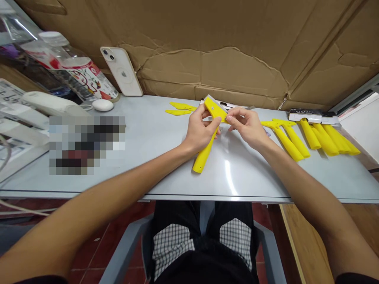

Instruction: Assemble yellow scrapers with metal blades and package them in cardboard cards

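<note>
A yellow scraper (204,156) with a wide head and a metal blade along its top edge is held over the table, its handle slanting down toward me. My left hand (199,128) is closed around the neck, thumb across the front. At the head's right corner, the fingertips of my right hand (244,124) are pinched together by a small dark spot; what is between them is too small to make out. A silver screw (212,107) shows on the head's left part. Behind my hands lie thin yellow head plates (179,112), partly covered by my left hand.
Yellow handles with heads (286,138) lie right of my right hand. Farther right, several yellow scrapers (325,138) rest with black-and-white packaging (306,116). A phone (122,73) leans on the cardboard (237,75) behind. Bottles (89,77) and a white mouse (103,105) stand left.
</note>
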The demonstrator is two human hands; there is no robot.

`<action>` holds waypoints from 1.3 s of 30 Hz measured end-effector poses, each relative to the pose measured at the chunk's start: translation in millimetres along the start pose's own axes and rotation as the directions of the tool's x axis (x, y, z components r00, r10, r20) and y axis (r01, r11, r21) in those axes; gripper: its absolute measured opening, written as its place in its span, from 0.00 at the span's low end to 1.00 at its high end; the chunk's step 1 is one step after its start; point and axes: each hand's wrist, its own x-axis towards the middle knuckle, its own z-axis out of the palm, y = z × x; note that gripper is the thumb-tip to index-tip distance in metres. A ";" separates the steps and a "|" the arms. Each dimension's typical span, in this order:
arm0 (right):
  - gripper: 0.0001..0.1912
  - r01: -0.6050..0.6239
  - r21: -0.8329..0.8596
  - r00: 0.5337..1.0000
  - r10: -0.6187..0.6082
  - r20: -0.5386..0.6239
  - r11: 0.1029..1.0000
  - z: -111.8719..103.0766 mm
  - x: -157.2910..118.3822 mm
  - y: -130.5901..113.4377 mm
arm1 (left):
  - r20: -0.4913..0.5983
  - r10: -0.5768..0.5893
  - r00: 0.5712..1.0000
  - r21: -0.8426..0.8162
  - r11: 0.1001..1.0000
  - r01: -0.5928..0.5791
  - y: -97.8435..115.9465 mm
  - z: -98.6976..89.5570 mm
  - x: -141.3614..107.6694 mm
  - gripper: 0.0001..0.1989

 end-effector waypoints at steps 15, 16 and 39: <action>0.30 -0.140 0.185 0.987 0.152 -0.051 0.973 3.4 1.4 1.4 | 0.011 -0.001 1.000 0.009 1.000 0.001 0.9 -0.1 -2.1 0.20; 0.30 -0.151 0.185 0.986 0.163 -0.048 0.971 2.9 1.5 1.1 | 0.013 -0.002 1.000 0.006 1.000 0.002 0.8 -0.1 -2.4 0.19; 0.21 -0.206 0.195 0.978 0.210 -0.001 0.959 1.2 -0.1 -1.2 | 0.070 -0.046 0.996 0.005 0.999 0.046 -0.3 -0.4 -0.2 0.22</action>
